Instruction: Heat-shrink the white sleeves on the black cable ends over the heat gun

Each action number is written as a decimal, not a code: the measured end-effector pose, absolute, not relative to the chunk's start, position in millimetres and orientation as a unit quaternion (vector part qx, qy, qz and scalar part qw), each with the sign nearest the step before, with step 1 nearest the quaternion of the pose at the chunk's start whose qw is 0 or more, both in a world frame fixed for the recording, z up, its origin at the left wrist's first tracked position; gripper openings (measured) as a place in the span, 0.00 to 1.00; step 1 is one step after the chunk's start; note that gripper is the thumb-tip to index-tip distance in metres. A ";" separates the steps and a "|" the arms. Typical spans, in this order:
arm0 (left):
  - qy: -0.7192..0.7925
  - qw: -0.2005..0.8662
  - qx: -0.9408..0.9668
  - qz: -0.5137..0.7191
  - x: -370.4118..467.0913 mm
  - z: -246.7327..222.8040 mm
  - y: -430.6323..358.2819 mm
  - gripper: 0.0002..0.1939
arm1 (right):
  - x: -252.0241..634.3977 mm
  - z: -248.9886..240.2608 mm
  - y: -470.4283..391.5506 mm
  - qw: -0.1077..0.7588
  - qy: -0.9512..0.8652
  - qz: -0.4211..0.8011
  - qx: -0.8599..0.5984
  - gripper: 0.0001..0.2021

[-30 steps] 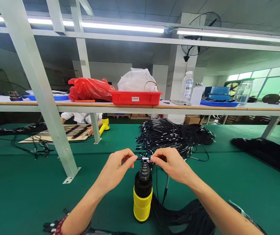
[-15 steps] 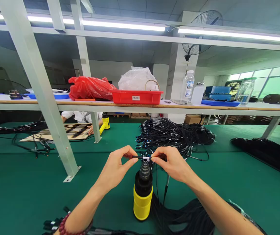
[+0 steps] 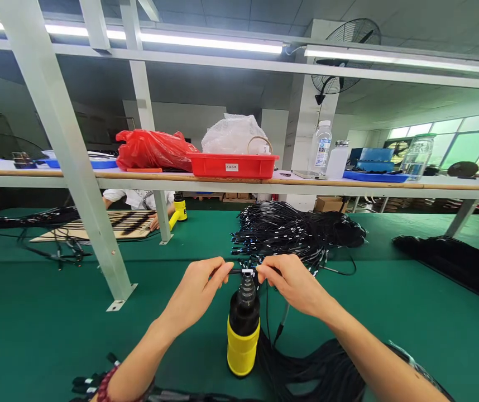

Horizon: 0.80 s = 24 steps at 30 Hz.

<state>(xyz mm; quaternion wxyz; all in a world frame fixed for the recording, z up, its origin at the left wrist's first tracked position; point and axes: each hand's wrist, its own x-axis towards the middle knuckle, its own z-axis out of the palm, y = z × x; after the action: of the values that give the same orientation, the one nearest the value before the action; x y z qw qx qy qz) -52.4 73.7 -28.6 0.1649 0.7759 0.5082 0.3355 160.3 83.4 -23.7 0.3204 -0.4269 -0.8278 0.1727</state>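
A black cable with a short white sleeve [image 3: 247, 271] is stretched level between my two hands, just over the nozzle of a heat gun. My left hand [image 3: 197, 287] pinches the cable's left part between thumb and fingers. On the other side my right hand [image 3: 292, 282] pinches it right of the white sleeve. The yellow and black heat gun [image 3: 243, 340] stands upright on the green table, its stepped nozzle pointing up. Whether the sleeve touches the nozzle I cannot tell.
Behind my hands lies a big heap of black cables [image 3: 293, 229] with white ends. More black cables [image 3: 315, 368] lie at the front, and a dark bundle [image 3: 453, 262] at the right. A metal post [image 3: 72, 151] rises at left. Across the table a person's hand [image 3: 154, 221] rests by a board.
The fingers of my left hand have closed up more and shifted slightly left along the cable. The white sleeve stays over the nozzle.
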 end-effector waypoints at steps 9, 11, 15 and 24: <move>0.500 0.159 0.774 0.354 -50.0 -25.3 71.1 0.14 | 163.2 -29.0 86.9 0.362 -0.805 0.210 -0.420 0.12; 0.504 0.142 0.781 0.341 -48.0 -25.1 71.0 0.20 | 164.4 -27.8 84.7 0.338 -0.812 0.215 -0.424 0.17; 0.505 0.143 0.780 0.341 -45.7 -26.1 72.2 0.24 | 164.0 -28.0 82.0 0.323 -0.818 0.210 -0.427 0.20; 0.513 0.183 0.758 0.360 -50.7 -24.9 71.8 0.23 | 169.7 -33.9 86.7 0.320 -0.819 0.261 -0.398 0.17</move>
<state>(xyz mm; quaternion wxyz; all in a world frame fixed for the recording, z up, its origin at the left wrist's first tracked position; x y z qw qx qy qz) -50.7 71.8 -24.9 0.1829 0.7579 0.5126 0.3596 169.7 86.7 -33.9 0.3197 -0.3980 -0.8193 0.2610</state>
